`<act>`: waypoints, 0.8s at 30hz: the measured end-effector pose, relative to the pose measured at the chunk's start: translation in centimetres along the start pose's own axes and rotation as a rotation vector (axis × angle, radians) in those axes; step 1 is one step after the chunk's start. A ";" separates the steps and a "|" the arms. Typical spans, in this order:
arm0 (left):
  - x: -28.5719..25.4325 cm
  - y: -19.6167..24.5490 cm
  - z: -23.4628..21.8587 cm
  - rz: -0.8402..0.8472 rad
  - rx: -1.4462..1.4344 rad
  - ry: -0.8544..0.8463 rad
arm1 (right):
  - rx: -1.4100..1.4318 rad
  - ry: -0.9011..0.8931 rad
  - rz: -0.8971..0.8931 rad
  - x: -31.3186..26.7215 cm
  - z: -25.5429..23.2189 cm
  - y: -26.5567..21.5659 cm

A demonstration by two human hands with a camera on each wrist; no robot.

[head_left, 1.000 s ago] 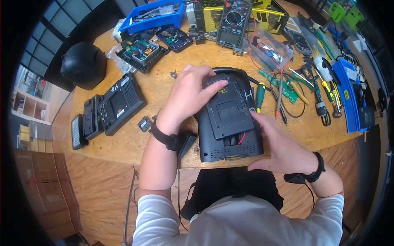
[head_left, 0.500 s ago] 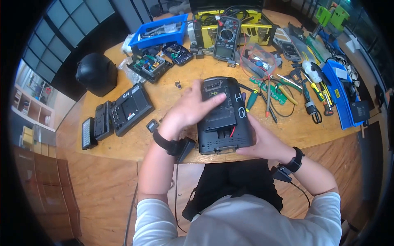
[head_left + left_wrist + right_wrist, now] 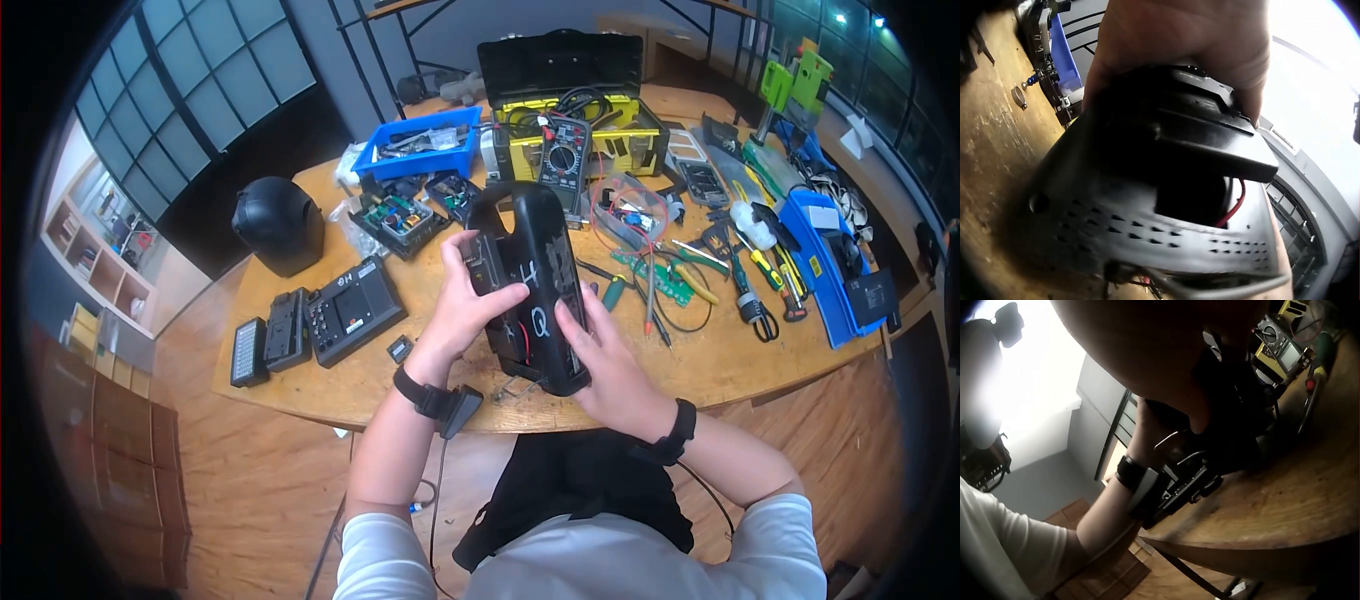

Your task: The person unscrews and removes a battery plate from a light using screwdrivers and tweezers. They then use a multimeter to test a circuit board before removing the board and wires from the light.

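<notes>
In the head view a black device (image 3: 545,300) with white letters on its side stands tilted on edge near the table's front. The left hand (image 3: 458,310) grips its back side, thumb across the lettered side. The right hand (image 3: 615,375) holds the opposite face, fingers along it. The left wrist view shows the device's vented end (image 3: 1129,225), a raised black plate (image 3: 1210,137) on its back, and a red wire (image 3: 1235,206) in a dark opening. In the right wrist view the device is mostly in shadow under the right hand (image 3: 1154,356).
Black units (image 3: 355,310) and an opened circuit housing (image 3: 395,220) lie at the left, by a black rounded case (image 3: 278,225). Behind are a blue tray (image 3: 420,148), a multimeter (image 3: 563,165) and a yellow toolbox (image 3: 640,150). Screwdrivers, cables and a green board (image 3: 665,280) lie right.
The device has turned from lying back-up to standing on its edge, its lettered side now facing the head camera. Both hands moved with it, and the head view has tilted upward.
</notes>
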State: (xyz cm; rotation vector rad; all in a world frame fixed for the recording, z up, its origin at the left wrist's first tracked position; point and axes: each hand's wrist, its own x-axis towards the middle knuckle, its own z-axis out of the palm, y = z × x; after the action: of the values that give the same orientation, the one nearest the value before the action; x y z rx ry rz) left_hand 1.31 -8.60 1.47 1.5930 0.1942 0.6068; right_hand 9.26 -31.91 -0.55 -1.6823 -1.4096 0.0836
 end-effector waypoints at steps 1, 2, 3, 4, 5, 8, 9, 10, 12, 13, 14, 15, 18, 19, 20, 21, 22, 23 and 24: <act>-0.1 0.4 -0.1 0.003 0.036 -0.003 | -0.068 0.004 -0.063 0.0 0.3 0.5; -0.1 0.3 -0.2 0.008 0.038 0.000 | -0.136 0.009 -0.125 0.1 0.5 1.1; -0.1 0.1 -0.3 0.083 0.036 0.001 | -0.155 0.024 -0.146 0.1 0.9 1.6; -0.1 -0.2 -0.4 0.155 0.035 0.003 | -0.154 0.025 -0.150 0.1 1.1 2.1; 0.0 -0.4 -0.5 0.127 -0.020 0.015 | -0.271 0.014 -0.199 0.1 1.2 2.7; -0.1 -0.3 -0.7 0.194 0.056 0.018 | -0.417 0.020 -0.272 0.0 1.3 3.0; -0.2 -0.2 -0.9 0.210 0.099 0.022 | -0.420 -0.027 -0.264 -0.1 1.1 2.6; -0.2 -0.4 -1.1 0.209 0.100 0.026 | -0.425 -0.074 -0.257 -0.2 0.8 2.3; -0.7 -0.2 -1.4 0.306 0.225 0.002 | -0.446 -0.116 -0.255 -0.4 0.4 2.3; -1.3 0.0 -1.1 0.286 0.174 -0.003 | -0.383 -0.158 -0.260 -0.4 0.0 2.0; -1.6 -0.1 -1.3 0.286 0.175 0.001 | -0.319 -0.202 -0.265 -0.4 -0.4 1.8; -2.0 -0.3 -1.7 0.313 0.238 -0.052 | -0.314 -0.231 -0.286 0.0 -0.9 1.6; -2.3 -1.0 -2.5 0.351 0.285 -0.135 | -0.284 -0.279 -0.360 0.8 -1.9 1.6; -2.0 -0.9 -2.8 0.357 0.329 -0.204 | -0.284 -0.278 -0.357 1.1 -2.0 1.6; -1.9 -0.6 -2.8 0.361 0.373 -0.274 | -0.309 -0.294 -0.348 1.5 -2.2 1.7; -2.1 -0.2 -2.5 0.294 0.244 -0.267 | -0.335 -0.308 -0.342 1.8 -2.2 1.7; -1.9 -0.2 -2.9 0.295 0.246 -0.270 | -0.336 -0.304 -0.341 2.1 -2.2 1.9; -1.9 -0.2 -3.5 0.251 0.250 -0.277 | -0.321 -0.278 -0.370 2.4 -2.1 2.1; -1.7 -0.2 -4.0 0.208 0.254 -0.283 | -0.308 -0.253 -0.400 2.8 -2.1 2.1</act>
State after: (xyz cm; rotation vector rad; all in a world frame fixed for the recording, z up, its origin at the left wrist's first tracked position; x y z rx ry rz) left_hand -2.03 -5.94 0.85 1.9411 -0.1123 0.5227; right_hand 13.02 -30.68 0.62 -1.6369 -2.0093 -0.1591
